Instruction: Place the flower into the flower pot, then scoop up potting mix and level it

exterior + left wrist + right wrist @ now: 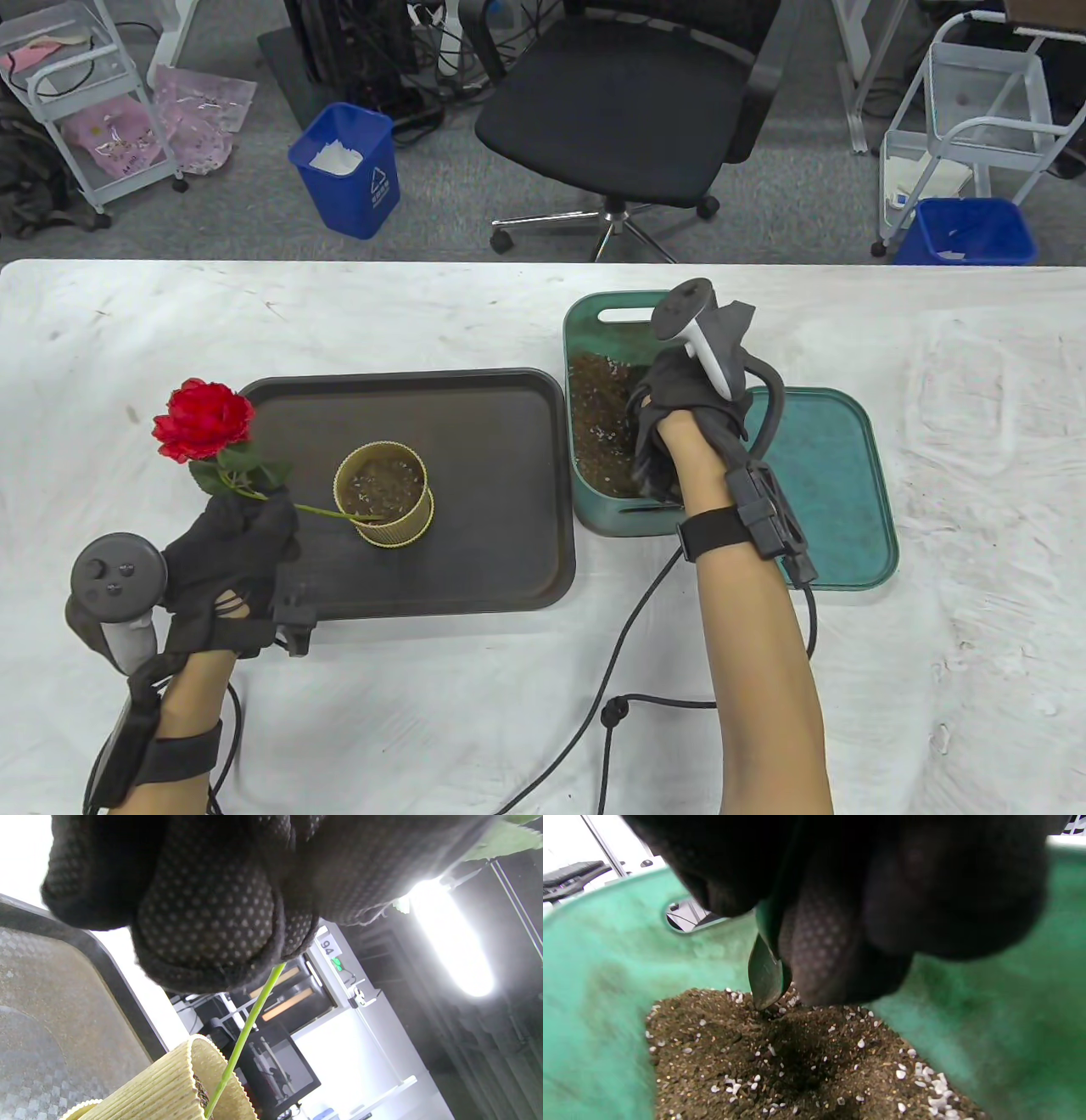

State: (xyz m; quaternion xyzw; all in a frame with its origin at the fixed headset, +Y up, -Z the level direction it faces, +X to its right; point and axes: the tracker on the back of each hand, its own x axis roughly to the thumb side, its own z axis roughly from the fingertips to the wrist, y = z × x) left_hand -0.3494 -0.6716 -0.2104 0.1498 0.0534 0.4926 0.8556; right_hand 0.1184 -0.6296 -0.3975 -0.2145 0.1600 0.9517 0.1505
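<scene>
A white-covered table [933,679] carries a dark tray [509,577], green bin [585,501], green lid [848,509] and black cable [628,645].

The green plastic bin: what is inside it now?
The green plastic bin holds brown potting mix with white grains. The right hand reaches in, its grip on a green scoop whose tip touches the mix. The hand covers part of the mix.

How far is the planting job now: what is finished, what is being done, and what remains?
Done: the flower has its stem in the flower pot, though it leans far over, and the left hand holds the stem.
In hand: the right hand holds a scoop with its tip at the potting mix in the green bin.
Left: carrying mix to the pot and levelling it.
</scene>
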